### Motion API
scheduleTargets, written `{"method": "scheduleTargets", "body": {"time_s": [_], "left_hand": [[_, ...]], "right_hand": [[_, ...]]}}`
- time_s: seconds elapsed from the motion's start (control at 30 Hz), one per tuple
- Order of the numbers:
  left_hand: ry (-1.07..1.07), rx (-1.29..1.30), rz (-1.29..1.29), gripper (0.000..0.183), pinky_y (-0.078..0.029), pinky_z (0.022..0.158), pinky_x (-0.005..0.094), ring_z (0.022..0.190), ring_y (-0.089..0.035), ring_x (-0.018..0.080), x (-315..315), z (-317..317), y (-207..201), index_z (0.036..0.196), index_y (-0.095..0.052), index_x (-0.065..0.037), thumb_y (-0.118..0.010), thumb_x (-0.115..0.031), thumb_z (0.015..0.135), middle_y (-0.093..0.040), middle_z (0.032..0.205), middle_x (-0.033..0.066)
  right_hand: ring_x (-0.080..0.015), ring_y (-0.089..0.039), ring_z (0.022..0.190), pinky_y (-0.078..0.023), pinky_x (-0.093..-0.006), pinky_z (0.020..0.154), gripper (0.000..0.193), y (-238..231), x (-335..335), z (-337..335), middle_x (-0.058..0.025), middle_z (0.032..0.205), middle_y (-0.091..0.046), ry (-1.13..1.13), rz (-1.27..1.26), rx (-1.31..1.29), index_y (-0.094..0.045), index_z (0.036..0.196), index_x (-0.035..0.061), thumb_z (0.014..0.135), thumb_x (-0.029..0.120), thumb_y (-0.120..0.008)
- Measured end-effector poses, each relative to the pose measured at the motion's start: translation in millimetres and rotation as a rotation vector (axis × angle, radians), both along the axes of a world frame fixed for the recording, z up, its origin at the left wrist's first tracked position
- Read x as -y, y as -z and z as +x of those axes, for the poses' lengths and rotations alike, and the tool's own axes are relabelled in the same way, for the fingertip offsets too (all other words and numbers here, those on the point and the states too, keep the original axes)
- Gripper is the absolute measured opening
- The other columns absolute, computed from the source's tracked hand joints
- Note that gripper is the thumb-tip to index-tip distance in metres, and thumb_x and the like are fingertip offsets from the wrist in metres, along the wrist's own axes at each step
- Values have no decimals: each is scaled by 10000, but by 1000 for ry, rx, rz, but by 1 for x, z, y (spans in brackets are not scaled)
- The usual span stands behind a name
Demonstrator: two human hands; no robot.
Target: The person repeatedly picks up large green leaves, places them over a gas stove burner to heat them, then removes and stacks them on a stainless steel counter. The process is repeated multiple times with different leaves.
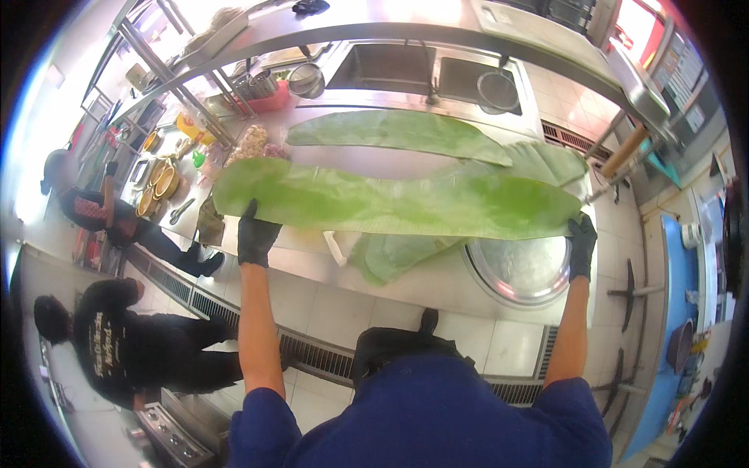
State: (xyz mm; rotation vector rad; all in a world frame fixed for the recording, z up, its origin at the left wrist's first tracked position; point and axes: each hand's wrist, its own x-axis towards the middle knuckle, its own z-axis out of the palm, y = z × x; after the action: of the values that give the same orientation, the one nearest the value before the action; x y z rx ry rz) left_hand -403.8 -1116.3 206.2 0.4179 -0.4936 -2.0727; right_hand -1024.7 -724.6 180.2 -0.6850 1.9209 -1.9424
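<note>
Head view: left hand (259,238) and right hand (582,246) grip a green leaf (398,204) near its ends above the worktop (437,282), partly hidden fingers (250,210) apparently pinching its edge. Even, gentle tension prevents tearing.

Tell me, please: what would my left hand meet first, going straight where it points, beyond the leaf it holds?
Beyond the held leaf, the left hand would probably meet the heap of pale pieces; depth is unclear.
</note>
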Motion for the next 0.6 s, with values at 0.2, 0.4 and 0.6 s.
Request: {"method": "scheduleTargets", "body": {"time_s": [0.2, 0.4, 0.6], "left_hand": [[-34, 212, 47, 410, -379, 1076, 531, 1301, -467, 320, 104, -1, 29, 1390, -457, -67, -478, -198, 1002, -491, 1420, 150], [14, 50, 144, 401, -352, 1106, 544, 1298, -470, 329, 217, -28, 54, 1376, -472, -60, -500, -185, 997, -509, 1404, 153], [20, -69, 162, 400, -373, 1087, 547, 1293, -473, 344, 317, -62, 74, 1365, -489, -68, -524, -188, 985, -498, 1420, 154]], "right_hand": [[-103, -616, 847, -499, -251, 678, 248, 46, 116, -20, 24, 1021, -657, 100, 96, 131, -624, 1139, 108, 896, 63, -609], [-104, -605, 808, -489, -263, 631, 289, 91, 196, -27, 30, 988, -643, 200, 8, 256, -626, 1128, 145, 861, 33, -614], [-131, -608, 843, -504, -298, 665, 358, 108, 254, -48, 2, 1029, -631, 263, -65, 375, -587, 1200, 128, 861, 12, -604]]}}
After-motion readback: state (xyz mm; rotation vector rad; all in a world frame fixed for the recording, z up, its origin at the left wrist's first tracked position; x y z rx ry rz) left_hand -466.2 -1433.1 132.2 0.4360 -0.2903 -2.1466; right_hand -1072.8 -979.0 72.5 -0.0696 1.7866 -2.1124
